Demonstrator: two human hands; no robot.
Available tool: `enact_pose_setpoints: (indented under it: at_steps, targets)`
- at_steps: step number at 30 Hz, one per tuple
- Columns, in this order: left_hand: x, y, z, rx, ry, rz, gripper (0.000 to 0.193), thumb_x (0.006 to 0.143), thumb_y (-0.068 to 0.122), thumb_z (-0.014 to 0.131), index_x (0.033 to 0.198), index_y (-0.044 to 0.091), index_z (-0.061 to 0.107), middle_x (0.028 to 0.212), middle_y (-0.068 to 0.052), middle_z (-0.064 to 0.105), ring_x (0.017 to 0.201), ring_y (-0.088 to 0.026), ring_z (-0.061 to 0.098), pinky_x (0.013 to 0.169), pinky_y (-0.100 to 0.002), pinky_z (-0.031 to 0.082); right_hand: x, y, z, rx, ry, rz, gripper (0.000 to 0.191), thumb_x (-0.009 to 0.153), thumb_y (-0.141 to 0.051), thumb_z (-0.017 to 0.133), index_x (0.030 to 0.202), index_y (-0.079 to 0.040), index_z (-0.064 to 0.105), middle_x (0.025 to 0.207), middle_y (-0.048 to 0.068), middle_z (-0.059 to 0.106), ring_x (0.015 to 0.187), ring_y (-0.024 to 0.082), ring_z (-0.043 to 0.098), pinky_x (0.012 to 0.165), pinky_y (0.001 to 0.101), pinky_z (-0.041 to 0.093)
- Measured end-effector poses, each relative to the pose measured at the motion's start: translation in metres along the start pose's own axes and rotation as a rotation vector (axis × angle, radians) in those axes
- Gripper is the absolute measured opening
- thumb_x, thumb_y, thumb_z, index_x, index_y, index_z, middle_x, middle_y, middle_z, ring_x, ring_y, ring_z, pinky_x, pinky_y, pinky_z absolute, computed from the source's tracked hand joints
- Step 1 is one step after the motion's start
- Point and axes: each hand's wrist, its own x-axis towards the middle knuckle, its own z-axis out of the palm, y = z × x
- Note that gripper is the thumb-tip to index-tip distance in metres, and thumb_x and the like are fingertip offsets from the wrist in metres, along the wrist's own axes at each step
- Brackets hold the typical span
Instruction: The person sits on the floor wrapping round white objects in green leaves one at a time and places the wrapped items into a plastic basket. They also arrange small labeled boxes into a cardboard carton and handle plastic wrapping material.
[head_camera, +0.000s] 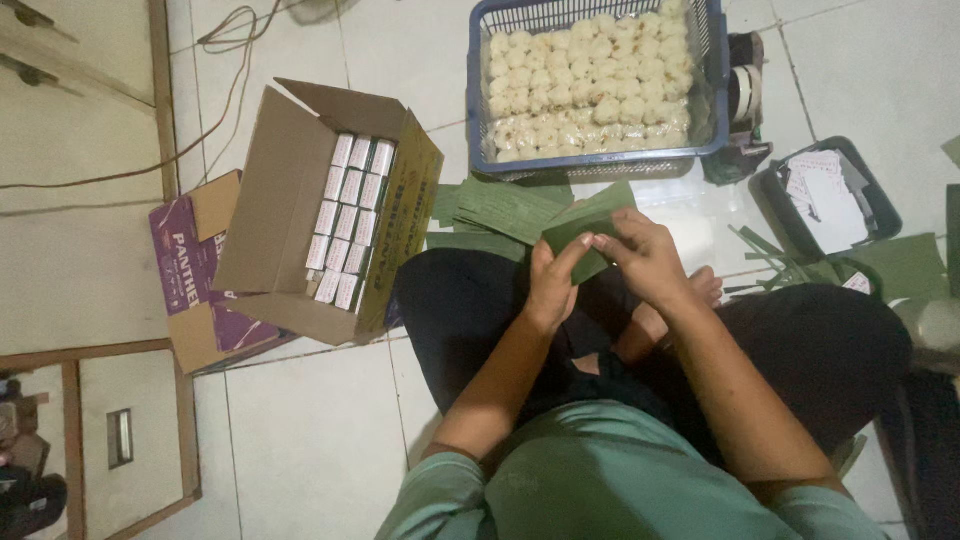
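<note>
Leaf strip (578, 243) was what you held: a dark green piece of banana leaf, pinched between both hands above your crossed legs. Your left hand (551, 285) gripped its lower end with fingers curled, thumb running up along the leaf. Your right hand (648, 256) closed over the upper right part, fingertips pressing it down. Its long axis ran on a slant, from low near your left hand up toward the far right, the far end pointing at the blue basket (712, 110).

That basket sat on the pale tiled floor (320, 440) ahead of you, filled with rows of small pale rounded cakes (590, 85). More cut leaf sheets (500, 210) lay between it and your knees. To your left stood an open cardboard box (290, 190) packed with small white cartons (350, 215), partly resting on a purple box (185, 265). To your right was a dark tray (880, 205) holding white paper slips (825, 195).
</note>
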Motion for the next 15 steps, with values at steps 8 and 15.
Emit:
enact_pose_setpoints:
  at_steps: [8, 15]
  targets:
    - [0.01, -0.016, -0.004, -0.125, 0.152, 0.138, 0.025, 0.102, 0.004, 0.064, 0.125, -0.003, 0.061, 0.116, -0.009, 0.068, 0.102, -0.016, 0.065, 0.091, -0.03, 0.054, -0.008, 0.0, 0.011, -0.067, 0.529, -0.279, 0.023, 0.096, -0.006, 0.075, 0.113, 0.005, 0.065, 0.109, 0.005, 0.06, 0.092, 0.011, 0.061, 0.078, 0.0255, 0.051]
    - [0.014, -0.018, 0.0, -0.004, 0.117, 0.253, 0.029, 0.105, 0.001, 0.064, 0.132, -0.007, 0.059, 0.12, -0.01, 0.067, 0.105, -0.017, 0.064, 0.091, -0.031, 0.053, -0.018, 0.037, 0.01, 0.459, 0.177, 0.18, 0.007, 0.092, -0.005, 0.068, 0.09, 0.002, 0.068, 0.081, 0.006, 0.069, 0.071, 0.014, 0.064, 0.068, 0.0254, 0.051]
